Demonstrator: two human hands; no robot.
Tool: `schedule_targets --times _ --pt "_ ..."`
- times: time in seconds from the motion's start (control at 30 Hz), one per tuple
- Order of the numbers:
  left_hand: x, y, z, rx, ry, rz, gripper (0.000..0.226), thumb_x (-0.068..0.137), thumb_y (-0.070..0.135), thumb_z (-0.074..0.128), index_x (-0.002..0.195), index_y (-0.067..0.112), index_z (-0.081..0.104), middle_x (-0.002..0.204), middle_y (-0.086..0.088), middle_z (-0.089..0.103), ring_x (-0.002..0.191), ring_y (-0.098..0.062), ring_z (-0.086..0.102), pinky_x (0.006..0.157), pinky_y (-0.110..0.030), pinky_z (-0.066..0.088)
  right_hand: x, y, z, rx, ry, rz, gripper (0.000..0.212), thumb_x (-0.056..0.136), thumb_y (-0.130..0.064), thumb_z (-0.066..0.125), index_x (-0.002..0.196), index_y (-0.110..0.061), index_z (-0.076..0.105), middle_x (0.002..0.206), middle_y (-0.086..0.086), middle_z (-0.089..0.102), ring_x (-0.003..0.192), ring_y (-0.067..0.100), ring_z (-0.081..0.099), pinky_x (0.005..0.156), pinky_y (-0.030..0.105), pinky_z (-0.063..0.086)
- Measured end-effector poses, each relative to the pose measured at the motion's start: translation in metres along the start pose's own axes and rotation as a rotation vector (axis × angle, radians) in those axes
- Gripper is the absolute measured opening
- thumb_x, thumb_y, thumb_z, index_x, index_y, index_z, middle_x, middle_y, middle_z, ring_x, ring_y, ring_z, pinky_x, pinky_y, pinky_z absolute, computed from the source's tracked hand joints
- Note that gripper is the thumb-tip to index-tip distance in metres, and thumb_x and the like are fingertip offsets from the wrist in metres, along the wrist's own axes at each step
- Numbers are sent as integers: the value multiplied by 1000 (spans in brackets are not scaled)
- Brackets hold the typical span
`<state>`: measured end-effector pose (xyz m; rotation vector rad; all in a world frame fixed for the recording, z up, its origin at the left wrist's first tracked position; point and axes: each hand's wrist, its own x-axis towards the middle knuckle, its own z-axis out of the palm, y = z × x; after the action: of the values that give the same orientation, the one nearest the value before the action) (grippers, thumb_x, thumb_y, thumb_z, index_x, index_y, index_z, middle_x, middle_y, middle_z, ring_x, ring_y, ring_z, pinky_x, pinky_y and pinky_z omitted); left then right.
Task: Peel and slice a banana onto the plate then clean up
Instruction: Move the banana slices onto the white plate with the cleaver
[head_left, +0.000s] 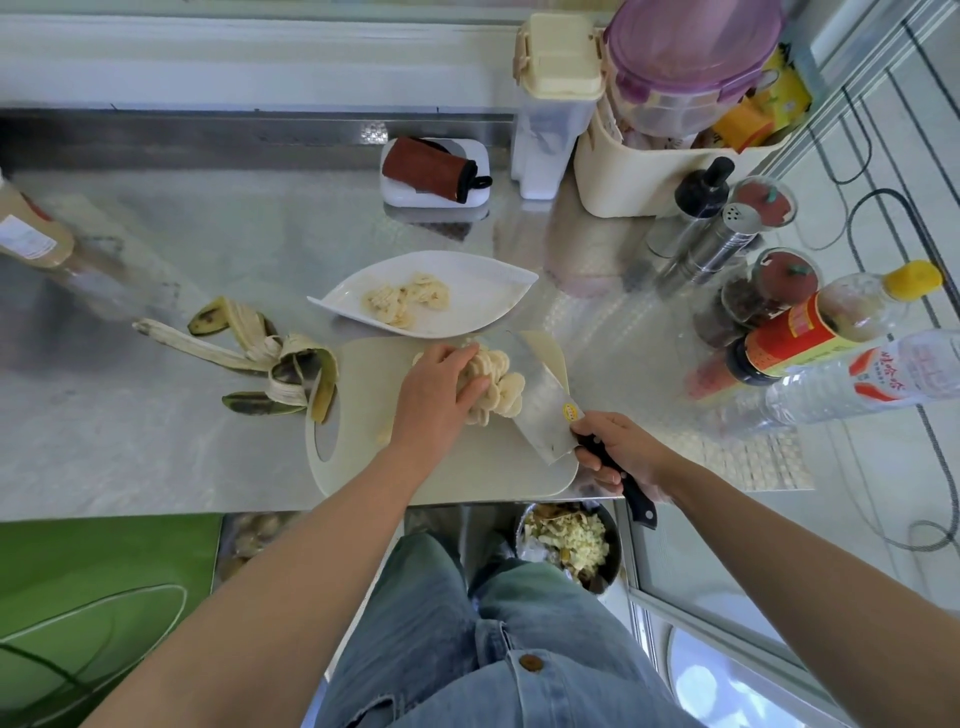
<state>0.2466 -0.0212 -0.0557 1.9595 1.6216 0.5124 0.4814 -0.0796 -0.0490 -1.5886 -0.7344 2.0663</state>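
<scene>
A pile of banana slices (498, 387) lies on the pale cutting board (457, 467) near the counter's front edge. My left hand (434, 397) curls over the pile's left side and holds the slices. My right hand (618, 449) grips the black handle of a cleaver (543, 410), whose blade lies against the right side of the pile. Behind the board stands a white leaf-shaped plate (478, 291) with several banana slices (408, 301) on it. The empty banana peel (260, 358) sprawls on the counter left of the board.
A folded brown cloth (428, 169) on a white dish sits at the back. Bottles, shakers and jars (779, 291) crowd the right side, a cream caddy (649, 171) behind them. A bottle (31, 234) stands far left. A bin of scraps (569, 543) sits below the counter edge.
</scene>
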Motion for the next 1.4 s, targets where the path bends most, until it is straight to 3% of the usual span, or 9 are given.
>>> schedule_targets --times 0.33,0.83,1.0,1.1,1.23,1.4 --pt "11 -8 -19 -27 49 53 43 93 28 58 133 13 52 113 -3 51 93 -17 55 81 -28 46 8 -24 10 -71 10 -50 28 99 -17 40 72 -11 40 54 6 40 33 13 25 33 18 26" --pt "82 -48 -58 -36 15 -97 45 95 23 55 138 13 46 126 -9 48 107 -23 53 91 -30 41 66 -100 59 -253 143 -90 31 95 -18 42 64 -14 38 53 8 46 35 16 29 37 20 25" --pt "92 -55 -57 17 7 -16 46 94 23 55 138 12 46 122 -9 50 111 -22 48 91 -26 37 74 -103 60 -283 202 -127 32 99 -25 44 68 -14 39 53 7 48 34 14 31 36 21 26" --pt "93 -54 -55 87 34 14 46 92 22 58 135 10 50 121 -9 52 112 -25 47 95 -33 38 75 -104 58 -302 240 -151 33 99 -28 44 69 -14 40 53 7 48 34 14 32 37 22 26" --pt "93 -47 -50 180 39 154 45 90 20 58 135 15 51 135 -7 49 123 -26 44 100 -40 38 73 -105 57 -351 267 -161 30 99 -21 42 70 -13 41 52 6 49 34 14 34 37 22 27" --pt "93 -44 -37 314 -96 252 44 96 25 48 139 16 45 148 0 39 136 -20 33 105 -41 37 71 -104 56 -347 278 -166 27 96 -17 42 70 -13 42 53 7 49 34 15 35 37 21 28"
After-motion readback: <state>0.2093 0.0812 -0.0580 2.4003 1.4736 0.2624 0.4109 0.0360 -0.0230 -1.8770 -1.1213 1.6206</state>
